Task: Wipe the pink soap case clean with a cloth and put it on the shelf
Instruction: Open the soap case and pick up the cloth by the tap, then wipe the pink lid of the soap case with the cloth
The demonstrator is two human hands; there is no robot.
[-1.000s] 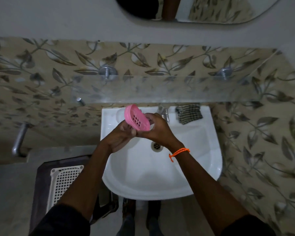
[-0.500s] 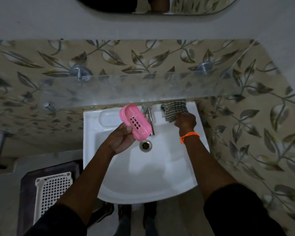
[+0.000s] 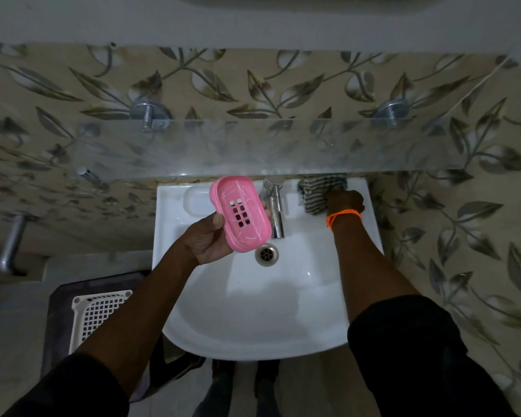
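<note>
We hold the pink soap case (image 3: 239,214) in left-hand fingers (image 3: 218,219) curled round it while right hand (image 3: 345,201), fingers hidden, reaches the cloth (image 3: 319,191) at two o'clock: lift it next, then wipe.

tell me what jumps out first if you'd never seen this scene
The pink soap case, streaked with white residue, held by the left hand over the white sink beside the tap. Then the right hand, with an orange wrist thread, gripping a striped cloth at the sink's back right corner.
</note>
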